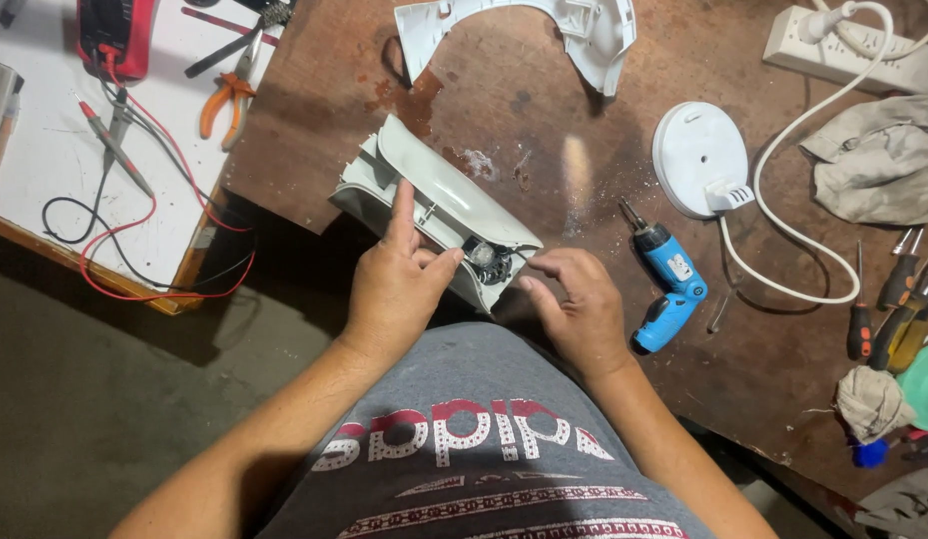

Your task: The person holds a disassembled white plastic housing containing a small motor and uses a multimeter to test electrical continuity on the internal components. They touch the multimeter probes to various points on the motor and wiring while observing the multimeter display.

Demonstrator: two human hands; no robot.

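A pale grey-white plastic housing part (424, 190) lies at the near edge of the brown workbench (544, 110), tilted, with a small dark mechanism (489, 260) exposed at its lower end. My left hand (396, 284) grips the housing, index finger stretched along its top and thumb beside the mechanism. My right hand (576, 304) touches the housing's lower end with curled fingers, holding nothing else.
A blue cordless screwdriver (671, 284) lies right of my right hand. A white round base (698, 158) with cord, a curved white cover (544, 25), a power strip (853, 45), rags and screwdrivers (898, 299) crowd the bench. Pliers (227, 98) and a red multimeter (114, 35) with leads sit on the white board at left.
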